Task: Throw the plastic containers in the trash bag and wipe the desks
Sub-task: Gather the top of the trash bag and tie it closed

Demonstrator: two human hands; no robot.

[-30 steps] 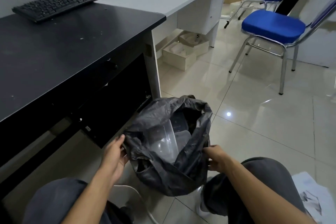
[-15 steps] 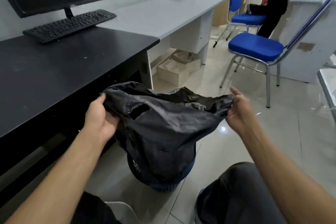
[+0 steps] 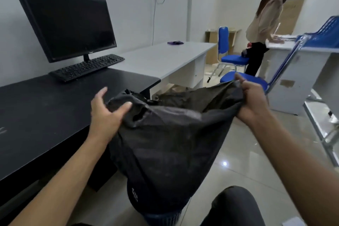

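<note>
Two hands on our bag point(image 3: 165, 143): right hand point(image 3: 251, 101) pinches the rim, left hand point(image 3: 104, 115) splayed, thumb only resting. We risk that side dropping and the hole point(image 3: 137, 116) tearing.

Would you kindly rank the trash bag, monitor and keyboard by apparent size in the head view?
1. trash bag, though its nearness to the camera inflates it
2. monitor
3. keyboard

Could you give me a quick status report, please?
Right hand grips trash bag rim; left hand touches it, fingers loose. Containers not visible. Black desk close left.
</note>
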